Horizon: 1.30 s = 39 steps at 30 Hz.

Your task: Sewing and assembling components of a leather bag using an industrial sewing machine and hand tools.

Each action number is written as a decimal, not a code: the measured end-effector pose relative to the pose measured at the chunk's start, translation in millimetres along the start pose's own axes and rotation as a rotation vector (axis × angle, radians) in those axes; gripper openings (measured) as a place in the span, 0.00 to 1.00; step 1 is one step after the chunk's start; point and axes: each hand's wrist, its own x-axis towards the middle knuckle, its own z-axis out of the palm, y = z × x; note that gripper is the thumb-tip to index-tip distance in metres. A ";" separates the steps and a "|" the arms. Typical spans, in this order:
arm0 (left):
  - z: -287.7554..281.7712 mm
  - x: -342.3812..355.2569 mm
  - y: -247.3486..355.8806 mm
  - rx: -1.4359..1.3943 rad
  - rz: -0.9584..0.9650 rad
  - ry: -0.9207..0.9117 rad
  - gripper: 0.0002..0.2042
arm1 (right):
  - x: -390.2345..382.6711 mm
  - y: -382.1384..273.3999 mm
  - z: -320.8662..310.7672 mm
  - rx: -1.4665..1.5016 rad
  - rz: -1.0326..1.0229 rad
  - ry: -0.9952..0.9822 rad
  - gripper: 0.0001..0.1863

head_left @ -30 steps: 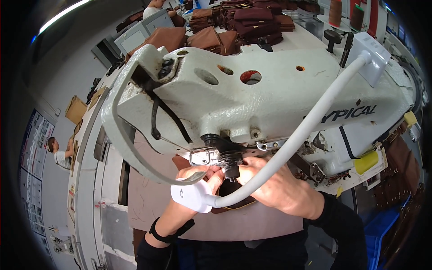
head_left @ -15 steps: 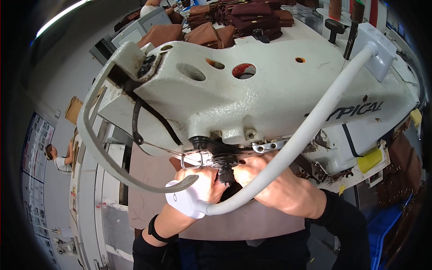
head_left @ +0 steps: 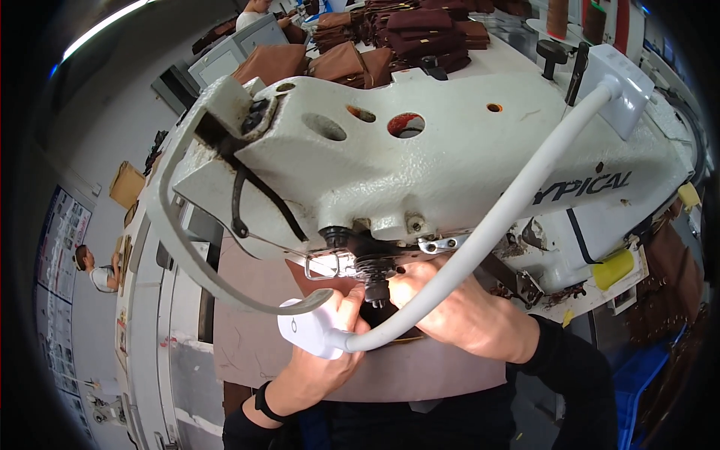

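Both hands work on a reddish-brown leather-like piece [head_left: 319,279] under a pale sewing machine [head_left: 450,161]. My left hand [head_left: 319,367] is at the left of the needle area, its fingers closed at the piece's edge; a white lamp head [head_left: 304,330] hides part of it. My right hand [head_left: 465,311] lies close to the right of the needle area with curled fingers on the piece, their tips hidden behind the machine parts. Between the hands a dark part of the work shows, with a thin yellowish edge below it. A black screw assembly [head_left: 375,281] hangs over the work.
The lamp's white bendable arm [head_left: 495,232] crosses in front of my right hand. A grey curved arm [head_left: 195,277] bows around the left side. Stacks of brown pieces [head_left: 420,37] lie behind the machine. Thread spools [head_left: 557,19] stand at back right. Other people work at left and far back.
My left hand has drawn back toward me and slightly left, uncovering more of the brown piece. My right hand has hardly moved. The whole view has shifted slightly.
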 end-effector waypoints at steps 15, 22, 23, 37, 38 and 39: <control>8.7 -3.6 7.7 0.133 0.100 0.007 0.26 | -1.1 -0.9 0.4 0.004 0.124 -0.105 0.07; 5.6 -1.6 16.4 0.030 -0.053 0.014 0.22 | -5.8 -3.0 -7.2 -0.010 0.135 -0.128 0.07; 5.7 -1.4 17.9 0.044 -0.134 -0.018 0.21 | -6.3 -2.2 -6.0 -0.012 0.128 -0.136 0.07; 20.3 0.0 6.6 -0.008 0.001 0.124 0.18 | -1.4 -2.0 -4.4 -0.021 0.139 -0.168 0.07; 20.5 0.4 5.9 0.015 0.003 0.106 0.18 | -1.0 -1.6 -4.2 -0.026 0.132 -0.167 0.08; 20.6 1.0 5.2 -0.003 0.021 0.127 0.18 | -0.6 -1.1 -3.9 -0.026 0.130 -0.166 0.08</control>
